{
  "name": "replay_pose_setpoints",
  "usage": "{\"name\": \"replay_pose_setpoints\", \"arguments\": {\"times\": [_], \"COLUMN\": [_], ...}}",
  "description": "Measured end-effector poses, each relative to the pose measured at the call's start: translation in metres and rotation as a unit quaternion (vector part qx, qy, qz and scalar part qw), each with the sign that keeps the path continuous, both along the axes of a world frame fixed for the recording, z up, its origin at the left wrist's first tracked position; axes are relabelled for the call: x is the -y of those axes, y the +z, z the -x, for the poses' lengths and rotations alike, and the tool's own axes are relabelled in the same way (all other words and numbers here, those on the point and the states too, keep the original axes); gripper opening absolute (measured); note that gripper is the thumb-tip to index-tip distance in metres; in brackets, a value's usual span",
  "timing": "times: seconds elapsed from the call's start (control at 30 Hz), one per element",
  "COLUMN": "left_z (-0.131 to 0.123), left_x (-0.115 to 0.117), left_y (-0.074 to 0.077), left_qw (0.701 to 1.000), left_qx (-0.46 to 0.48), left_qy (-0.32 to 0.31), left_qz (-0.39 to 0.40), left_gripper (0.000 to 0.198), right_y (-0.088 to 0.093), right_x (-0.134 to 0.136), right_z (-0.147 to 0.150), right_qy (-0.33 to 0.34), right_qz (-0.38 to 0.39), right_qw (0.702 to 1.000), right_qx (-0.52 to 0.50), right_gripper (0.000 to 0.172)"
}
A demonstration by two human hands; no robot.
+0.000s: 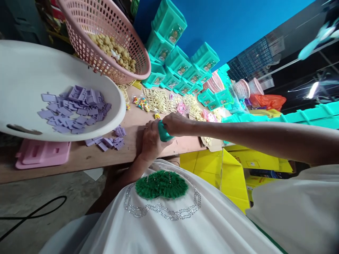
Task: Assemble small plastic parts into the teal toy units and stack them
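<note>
A teal plastic piece (164, 134) is held just over the near edge of the table, mostly covered by my hands. My left hand (152, 138) is closed round its left side, with a ring on one finger. From the right, my right hand (177, 124) is bent into a fist against its upper part; its fingertips are hidden. A small yellow piece (157, 115) lies just beyond my hands. Behind it are cream plastic frames (159, 100), small bagged colourful pieces (142, 104) and pink pieces (182, 108).
Left stands a white basin (18, 77) of purple plastic parts (79, 109), more purple parts (108, 143) beside it. Behind are a pink basket (76, 33) of beige pieces and stacked teal boxes (169, 21). A yellow carton (201, 173) sits below the table's right side.
</note>
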State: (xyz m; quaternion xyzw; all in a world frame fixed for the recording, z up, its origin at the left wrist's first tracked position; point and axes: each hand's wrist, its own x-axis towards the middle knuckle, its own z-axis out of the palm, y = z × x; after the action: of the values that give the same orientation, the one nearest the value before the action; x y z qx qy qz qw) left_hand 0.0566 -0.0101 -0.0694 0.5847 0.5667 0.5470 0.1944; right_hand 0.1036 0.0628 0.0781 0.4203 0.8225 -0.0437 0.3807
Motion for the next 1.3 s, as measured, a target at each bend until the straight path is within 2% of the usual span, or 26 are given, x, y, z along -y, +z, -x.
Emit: {"name": "replay_pose_setpoints", "arguments": {"times": [0.1, 0.23, 0.33, 0.4, 0.5, 0.57, 0.63, 0.7, 0.8, 0.87, 0.97, 1.07, 1.13, 1.2, 1.3], "left_z": [0.0, 0.001, 0.003, 0.004, 0.006, 0.006, 0.007, 0.006, 0.007, 0.007, 0.01, 0.013, 0.015, 0.017, 0.019], "left_x": [0.0, 0.001, 0.002, 0.002, 0.002, 0.001, 0.001, 0.0, -0.001, -0.003, -0.004, -0.002, 0.001, 0.004, 0.009], "left_y": [0.0, 0.002, 0.002, 0.002, 0.003, 0.004, 0.003, 0.0, -0.005, -0.008, -0.009, -0.005, 0.001, 0.007, 0.017], "left_qw": [1.0, 1.0, 1.0, 1.0, 1.0, 1.0, 1.0, 1.0, 0.999, 0.999, 0.999, 0.999, 0.997, 0.994, 0.99], "left_qx": [-0.003, 0.01, 0.011, 0.01, 0.009, 0.003, -0.006, -0.012, -0.018, -0.022, -0.011, 0.022, 0.031, 0.021, -0.018], "left_qy": [0.004, 0.012, 0.016, 0.014, 0.016, 0.014, 0.009, 0.009, 0.018, 0.021, 0.012, -0.03, -0.074, -0.109, -0.142], "left_qz": [-0.001, -0.011, -0.011, -0.012, -0.015, -0.015, -0.017, -0.02, -0.026, -0.031, -0.031, -0.019, -0.014, -0.013, -0.017], "left_gripper": [0.077, 0.078, 0.081, 0.081, 0.078, 0.075, 0.073, 0.071, 0.071, 0.072, 0.074, 0.075, 0.077, 0.079, 0.079], "right_y": [0.0, 0.02, 0.032, 0.032, 0.021, 0.016, 0.014, 0.015, 0.018, 0.021, 0.028, 0.026, 0.013, -0.006, -0.036], "right_x": [-0.01, -0.025, -0.028, -0.027, -0.024, -0.02, -0.015, -0.009, -0.005, -0.008, -0.019, -0.029, -0.03, -0.028, -0.02], "right_z": [0.0, -0.002, -0.009, -0.015, -0.02, -0.019, -0.015, -0.012, -0.013, -0.021, -0.045, -0.081, -0.105, -0.124, -0.141], "right_qy": [-0.018, -0.115, -0.149, -0.131, -0.076, -0.057, -0.077, -0.124, -0.18, -0.187, -0.16, -0.085, -0.012, 0.064, 0.107], "right_qz": [-0.002, 0.127, 0.112, 0.107, 0.117, 0.096, 0.079, 0.072, 0.085, 0.107, 0.096, 0.007, -0.025, -0.015, -0.001], "right_qw": [1.0, 0.985, 0.98, 0.983, 0.988, 0.992, 0.992, 0.987, 0.973, 0.963, 0.952, 0.935, 0.913, 0.888, 0.849], "right_qx": [0.005, -0.015, -0.067, -0.073, -0.067, -0.062, -0.059, -0.069, -0.118, -0.161, -0.243, -0.345, -0.406, -0.455, -0.518], "right_gripper": [0.024, 0.027, 0.028, 0.026, 0.023, 0.025, 0.026, 0.025, 0.023, 0.022, 0.028, 0.024, 0.021, 0.033, 0.047]}}
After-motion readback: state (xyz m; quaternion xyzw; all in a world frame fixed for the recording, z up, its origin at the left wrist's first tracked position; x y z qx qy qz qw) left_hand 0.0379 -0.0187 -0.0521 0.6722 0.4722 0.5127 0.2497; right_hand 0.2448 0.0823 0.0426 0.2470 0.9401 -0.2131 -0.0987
